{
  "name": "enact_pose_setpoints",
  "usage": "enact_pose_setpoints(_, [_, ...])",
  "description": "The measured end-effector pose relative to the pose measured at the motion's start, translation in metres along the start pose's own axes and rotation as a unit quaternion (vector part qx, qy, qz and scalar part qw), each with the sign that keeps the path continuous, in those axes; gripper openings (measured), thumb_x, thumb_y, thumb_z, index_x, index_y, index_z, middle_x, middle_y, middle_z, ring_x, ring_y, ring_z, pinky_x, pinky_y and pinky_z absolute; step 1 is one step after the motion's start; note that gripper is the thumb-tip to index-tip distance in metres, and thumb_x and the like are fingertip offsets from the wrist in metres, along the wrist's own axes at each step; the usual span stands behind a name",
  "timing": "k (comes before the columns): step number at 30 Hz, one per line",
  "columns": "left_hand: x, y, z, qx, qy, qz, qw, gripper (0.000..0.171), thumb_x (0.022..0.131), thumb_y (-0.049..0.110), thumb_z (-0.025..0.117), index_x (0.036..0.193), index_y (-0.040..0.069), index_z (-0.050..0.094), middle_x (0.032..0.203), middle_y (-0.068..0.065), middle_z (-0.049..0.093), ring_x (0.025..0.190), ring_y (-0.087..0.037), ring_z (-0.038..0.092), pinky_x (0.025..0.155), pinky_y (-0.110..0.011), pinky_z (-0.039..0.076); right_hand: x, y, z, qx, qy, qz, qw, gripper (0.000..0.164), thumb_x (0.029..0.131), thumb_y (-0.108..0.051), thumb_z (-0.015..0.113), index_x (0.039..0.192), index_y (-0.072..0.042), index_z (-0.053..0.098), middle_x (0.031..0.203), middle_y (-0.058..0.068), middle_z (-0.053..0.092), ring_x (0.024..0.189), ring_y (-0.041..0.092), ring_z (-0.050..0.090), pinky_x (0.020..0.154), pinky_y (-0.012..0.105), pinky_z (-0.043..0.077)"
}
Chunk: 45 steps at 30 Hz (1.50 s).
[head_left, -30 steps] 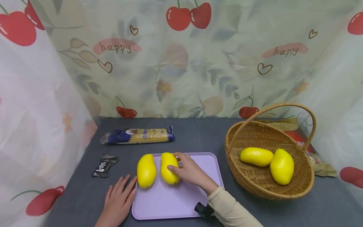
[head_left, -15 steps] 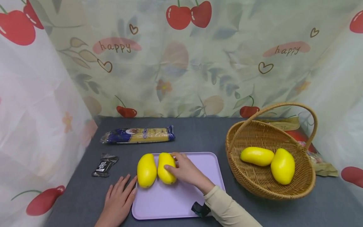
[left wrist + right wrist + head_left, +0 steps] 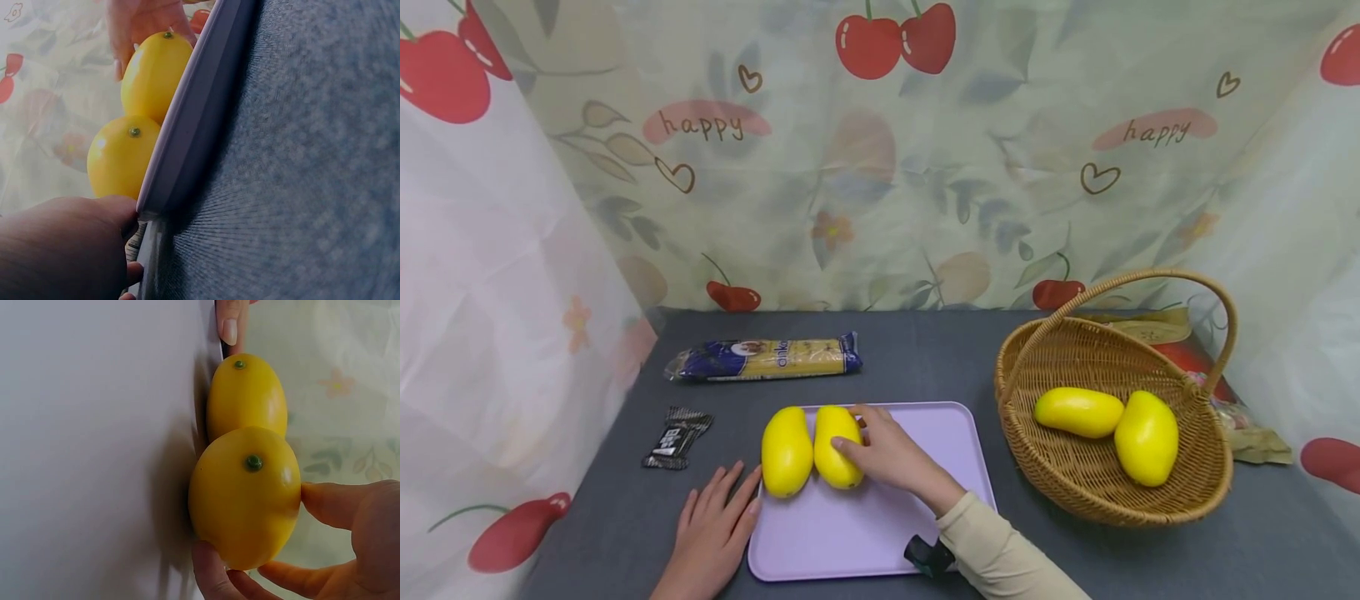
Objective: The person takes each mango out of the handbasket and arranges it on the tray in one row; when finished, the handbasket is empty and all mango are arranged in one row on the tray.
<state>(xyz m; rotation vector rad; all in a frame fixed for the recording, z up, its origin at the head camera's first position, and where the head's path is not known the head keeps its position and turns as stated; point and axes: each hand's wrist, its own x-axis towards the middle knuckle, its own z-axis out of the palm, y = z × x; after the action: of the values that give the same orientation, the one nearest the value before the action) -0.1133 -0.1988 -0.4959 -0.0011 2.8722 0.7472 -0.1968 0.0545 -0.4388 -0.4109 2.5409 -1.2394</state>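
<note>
Two yellow mangoes lie side by side on a lilac tray (image 3: 865,542). My right hand (image 3: 891,450) grips the right-hand mango (image 3: 835,446), thumb on top and fingers curled round its far side; the right wrist view shows the thumb and fingertips around this mango (image 3: 244,500). To its left is the other mango (image 3: 787,454), at the tray's left edge. My left hand (image 3: 715,529) lies flat on the table with straight fingers, its fingertips right at the tray's left rim. In the left wrist view the left thumb reaches the tray's corner beside the nearer mango (image 3: 122,156).
At the right stands a wicker basket (image 3: 1037,475) with a tall handle, holding two more mangoes (image 3: 1146,437). Behind it lies a brown and red package (image 3: 1258,442). A pasta packet (image 3: 782,358) lies at the back left, a small black wrapped snack (image 3: 676,437) in front of it.
My right hand has moved the right-hand mango a little to the left, up close against the other one. The left hand has stayed in place.
</note>
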Motion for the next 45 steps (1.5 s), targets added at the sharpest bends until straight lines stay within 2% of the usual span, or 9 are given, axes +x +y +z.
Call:
enact_pose_setpoints(19, [0.001, 0.001, 0.001, 0.005, 0.001, -0.002, 1.0000, 0.058, 0.101, 0.053, 0.032, 0.149, 0.020, 0.037, 0.154, -0.019, 0.028, 0.143, -0.043, 0.012, 0.109, -0.068, -0.001, -0.001, 0.000, -0.001, 0.005, -0.008, 0.014, 1.000, 0.063, 0.094, -0.042, 0.058, 0.142, -0.005, 0.042, 0.137, 0.017, 0.044, 0.114, 0.025, 0.056, 0.093, 0.041, 0.052])
enact_pose_setpoints(25, [0.001, 0.000, 0.002, 0.008, -0.001, -0.004, 1.0000, 0.061, 0.100, 0.056, 0.029, 0.149, 0.021, 0.036, 0.155, -0.019, 0.027, 0.143, -0.042, 0.011, 0.109, -0.068, -0.002, -0.012, -0.006, -0.014, -0.028, -0.010, 0.018, 0.999, 0.068, 0.094, -0.047, 0.056, 0.144, -0.005, 0.038, 0.141, 0.017, 0.042, 0.113, 0.027, 0.058, 0.091, 0.044, 0.052])
enact_pose_setpoints(28, [0.001, -0.001, 0.002, 0.005, -0.003, -0.005, 1.0000, 0.062, 0.100, 0.058, 0.028, 0.150, 0.021, 0.035, 0.155, -0.018, 0.027, 0.144, -0.041, 0.010, 0.109, -0.067, -0.002, -0.026, -0.014, -0.029, -0.065, -0.019, 0.010, 0.998, 0.069, 0.094, -0.049, 0.054, 0.147, -0.009, 0.035, 0.145, 0.015, 0.039, 0.115, 0.028, 0.057, 0.092, 0.045, 0.051])
enact_pose_setpoints(32, [0.001, 0.000, 0.002, 0.006, -0.002, -0.004, 1.0000, 0.062, 0.100, 0.058, 0.027, 0.150, 0.021, 0.036, 0.155, -0.018, 0.027, 0.143, -0.042, 0.011, 0.109, -0.067, -0.001, -0.059, -0.025, -0.055, -0.140, -0.035, -0.034, 0.989, 0.066, 0.094, -0.049, 0.054, 0.147, -0.013, 0.035, 0.144, 0.012, 0.040, 0.114, 0.025, 0.058, 0.090, 0.042, 0.051])
enact_pose_setpoints(35, [0.002, 0.001, 0.002, 0.007, -0.003, -0.003, 1.0000, 0.063, 0.100, 0.058, 0.026, 0.149, 0.021, 0.036, 0.155, -0.018, 0.028, 0.143, -0.042, 0.011, 0.109, -0.068, -0.001, -0.092, -0.034, -0.081, -0.204, -0.056, -0.078, 0.974, 0.062, 0.095, -0.051, 0.052, 0.144, -0.015, 0.040, 0.137, 0.007, 0.046, 0.106, 0.016, 0.059, 0.087, 0.036, 0.053])
enact_pose_setpoints(38, [0.002, 0.001, 0.002, 0.007, -0.010, -0.007, 0.9999, 0.063, 0.100, 0.058, 0.026, 0.150, 0.021, 0.035, 0.155, -0.019, 0.027, 0.143, -0.042, 0.010, 0.109, -0.068, -0.002, -0.125, -0.044, -0.115, -0.253, -0.096, -0.101, 0.957, 0.059, 0.094, -0.055, 0.050, 0.139, -0.018, 0.046, 0.127, -0.003, 0.052, 0.095, 0.004, 0.057, 0.082, 0.027, 0.053])
enact_pose_setpoints(40, [0.002, 0.002, 0.001, 0.008, -0.014, -0.011, 0.9998, 0.062, 0.100, 0.057, 0.027, 0.150, 0.020, 0.035, 0.155, -0.019, 0.026, 0.143, -0.042, 0.010, 0.109, -0.068, -0.003, -0.142, -0.045, -0.138, -0.277, -0.115, -0.123, 0.946, 0.051, 0.095, -0.052, 0.052, 0.134, -0.020, 0.052, 0.120, -0.010, 0.055, 0.090, -0.001, 0.055, 0.079, 0.025, 0.052])
enact_pose_setpoints(42, [0.002, 0.003, 0.000, 0.008, -0.018, -0.014, 0.9997, 0.061, 0.101, 0.054, 0.028, 0.150, 0.019, 0.034, 0.155, -0.020, 0.026, 0.143, -0.043, 0.009, 0.108, -0.068, -0.004, -0.151, -0.044, -0.162, -0.295, -0.129, -0.133, 0.937, 0.043, 0.094, -0.049, 0.055, 0.128, -0.023, 0.056, 0.115, -0.014, 0.057, 0.091, -0.002, 0.055, 0.080, 0.025, 0.052])
enact_pose_setpoints(45, [0.002, 0.004, 0.000, 0.008, -0.020, -0.016, 0.9996, 0.059, 0.102, 0.052, 0.030, 0.150, 0.018, 0.034, 0.155, -0.020, 0.025, 0.143, -0.044, 0.008, 0.108, -0.068, -0.005, -0.152, -0.032, -0.194, -0.312, -0.133, -0.138, 0.931, 0.029, 0.094, -0.037, 0.060, 0.121, -0.025, 0.059, 0.108, -0.016, 0.060, 0.091, 0.000, 0.056, 0.078, 0.026, 0.052])
